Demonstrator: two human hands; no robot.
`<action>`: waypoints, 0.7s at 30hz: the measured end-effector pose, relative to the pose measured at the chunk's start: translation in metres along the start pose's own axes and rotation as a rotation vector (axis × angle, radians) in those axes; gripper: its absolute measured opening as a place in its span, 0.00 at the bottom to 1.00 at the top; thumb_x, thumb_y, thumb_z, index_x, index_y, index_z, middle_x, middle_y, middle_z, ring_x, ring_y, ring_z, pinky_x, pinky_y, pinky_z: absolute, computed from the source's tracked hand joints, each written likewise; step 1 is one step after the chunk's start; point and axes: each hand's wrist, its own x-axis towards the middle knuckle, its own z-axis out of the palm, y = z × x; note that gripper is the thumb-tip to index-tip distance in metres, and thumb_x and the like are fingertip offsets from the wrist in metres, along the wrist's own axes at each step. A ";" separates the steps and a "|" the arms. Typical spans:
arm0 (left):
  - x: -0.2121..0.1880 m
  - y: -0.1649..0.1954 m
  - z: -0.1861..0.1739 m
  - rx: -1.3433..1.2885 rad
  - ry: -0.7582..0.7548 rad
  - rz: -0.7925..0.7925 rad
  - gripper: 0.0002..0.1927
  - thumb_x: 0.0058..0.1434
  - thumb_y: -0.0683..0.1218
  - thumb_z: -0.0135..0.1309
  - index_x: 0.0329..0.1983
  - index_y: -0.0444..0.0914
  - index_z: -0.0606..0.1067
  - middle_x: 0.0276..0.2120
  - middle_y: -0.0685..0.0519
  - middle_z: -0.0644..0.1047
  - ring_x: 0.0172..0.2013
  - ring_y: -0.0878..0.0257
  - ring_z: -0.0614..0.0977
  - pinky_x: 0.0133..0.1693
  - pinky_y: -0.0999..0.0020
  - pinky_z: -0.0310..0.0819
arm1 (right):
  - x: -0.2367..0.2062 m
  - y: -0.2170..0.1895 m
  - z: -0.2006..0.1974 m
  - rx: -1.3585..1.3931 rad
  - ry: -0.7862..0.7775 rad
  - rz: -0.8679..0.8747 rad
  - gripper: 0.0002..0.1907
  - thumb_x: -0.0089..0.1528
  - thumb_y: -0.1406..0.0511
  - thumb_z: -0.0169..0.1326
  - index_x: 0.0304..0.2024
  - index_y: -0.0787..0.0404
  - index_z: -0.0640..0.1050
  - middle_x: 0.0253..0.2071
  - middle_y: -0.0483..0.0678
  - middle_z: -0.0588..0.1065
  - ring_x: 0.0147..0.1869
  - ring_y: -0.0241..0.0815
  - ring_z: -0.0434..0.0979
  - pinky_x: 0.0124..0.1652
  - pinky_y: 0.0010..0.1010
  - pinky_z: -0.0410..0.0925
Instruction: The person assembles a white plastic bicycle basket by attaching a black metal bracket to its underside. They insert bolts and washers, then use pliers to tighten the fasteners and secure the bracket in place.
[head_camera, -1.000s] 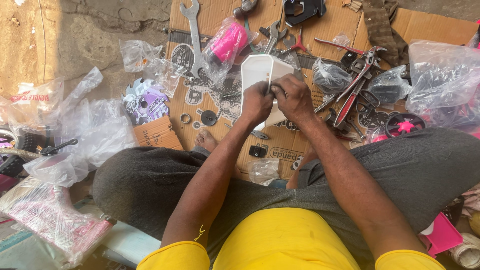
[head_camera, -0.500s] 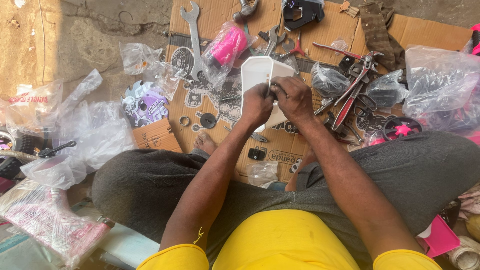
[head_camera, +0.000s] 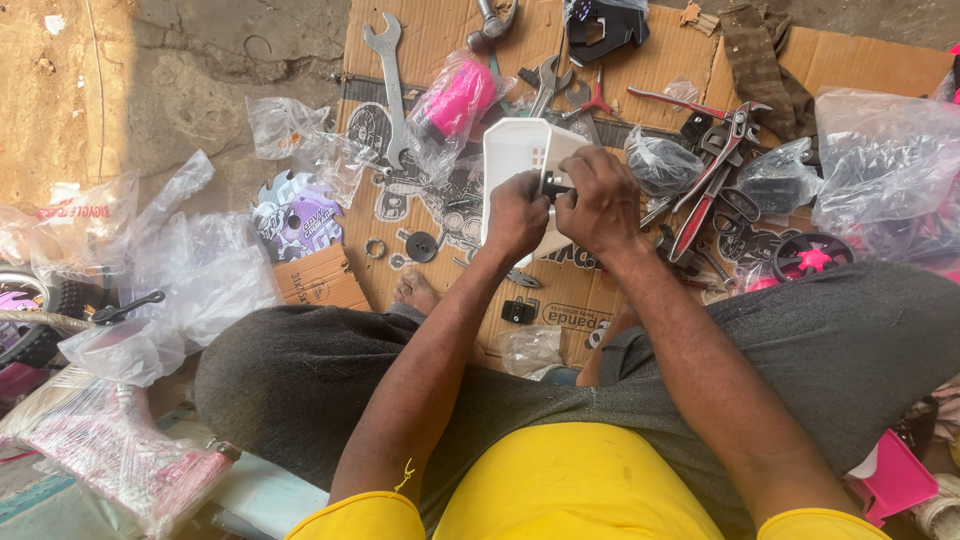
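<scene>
1. Centrally, a white plastic basket (head_camera: 520, 160) is held above the cardboard sheet (head_camera: 640, 60); the left hand (head_camera: 517, 215) is closed on its near edge.
2. A small black fitting (head_camera: 553, 184) is pinched by the right hand (head_camera: 598, 200) against the basket.
3. A large spanner (head_camera: 388, 70) and a bagged pink part (head_camera: 455, 100) are laid to the left.
4. Red-handled pliers (head_camera: 705, 185) and clear bags (head_camera: 880, 150) are crowded on the right.
5. Part of the basket is hidden by both hands.
</scene>
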 end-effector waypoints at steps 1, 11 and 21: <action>0.000 -0.001 0.000 0.000 -0.013 -0.018 0.11 0.57 0.39 0.51 0.40 0.35 0.81 0.32 0.41 0.81 0.34 0.49 0.84 0.40 0.56 0.76 | -0.001 0.000 0.001 -0.029 -0.081 0.022 0.15 0.53 0.71 0.58 0.44 0.64 0.80 0.43 0.54 0.76 0.45 0.50 0.79 0.45 0.43 0.72; 0.004 -0.014 0.004 0.053 -0.004 0.001 0.10 0.58 0.40 0.51 0.41 0.34 0.79 0.33 0.39 0.80 0.37 0.44 0.83 0.42 0.54 0.75 | -0.006 0.004 0.016 0.067 -0.167 0.049 0.12 0.60 0.66 0.62 0.44 0.65 0.77 0.39 0.54 0.76 0.39 0.50 0.81 0.38 0.41 0.76; 0.001 -0.019 0.002 0.063 -0.026 -0.009 0.10 0.60 0.38 0.49 0.40 0.33 0.79 0.34 0.38 0.81 0.37 0.46 0.84 0.42 0.55 0.76 | -0.009 0.017 0.037 0.061 -0.204 0.029 0.09 0.70 0.64 0.59 0.36 0.61 0.76 0.31 0.50 0.75 0.33 0.48 0.80 0.34 0.39 0.75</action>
